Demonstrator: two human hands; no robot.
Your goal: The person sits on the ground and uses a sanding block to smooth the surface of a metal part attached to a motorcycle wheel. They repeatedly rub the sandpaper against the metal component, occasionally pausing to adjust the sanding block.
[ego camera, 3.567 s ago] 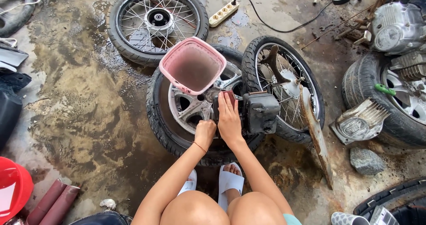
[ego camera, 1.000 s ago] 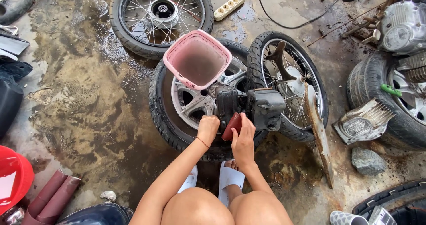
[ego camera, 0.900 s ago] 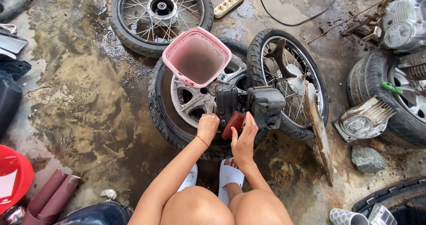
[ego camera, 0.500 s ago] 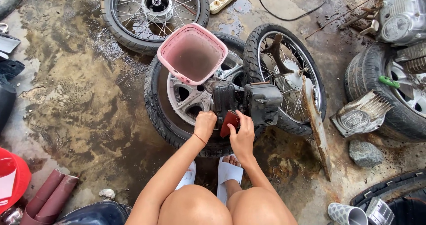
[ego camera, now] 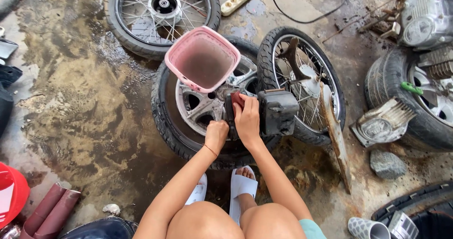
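At the far left edge of the wet, stained concrete floor (ego camera: 80,111) lie dark parts that are cut off by the frame, and at the near left sit a red container (ego camera: 12,196) and two maroon rolls (ego camera: 54,213). Further right, at the far side, a spoked wheel (ego camera: 163,15) lies flat, with a white power strip (ego camera: 237,0) just beyond it and a black cable running off to the right. In the middle lies a tyre on a silver cast rim (ego camera: 198,109), and a pink basin (ego camera: 202,58) rests tilted on its far part. The left hand (ego camera: 216,134) is clenched in a fist over the near side of a dark block-shaped part (ego camera: 278,111) that sits on the tyre; what the fist grips is hidden. The right hand (ego camera: 247,118) lies just beside it, fingers curled down over a small red piece (ego camera: 236,99) pressed against the left face of the block. A second spoked wheel (ego camera: 302,83) leans just behind and right of the block. The person squats, with white sandals (ego camera: 241,187) near the tyre. To the right, a rusty flat bar (ego camera: 335,135) lies on the floor, then a grey finned part (ego camera: 382,123), a stone (ego camera: 387,163), and at the far right another tyre (ego camera: 415,102) with engine parts on and beyond it.
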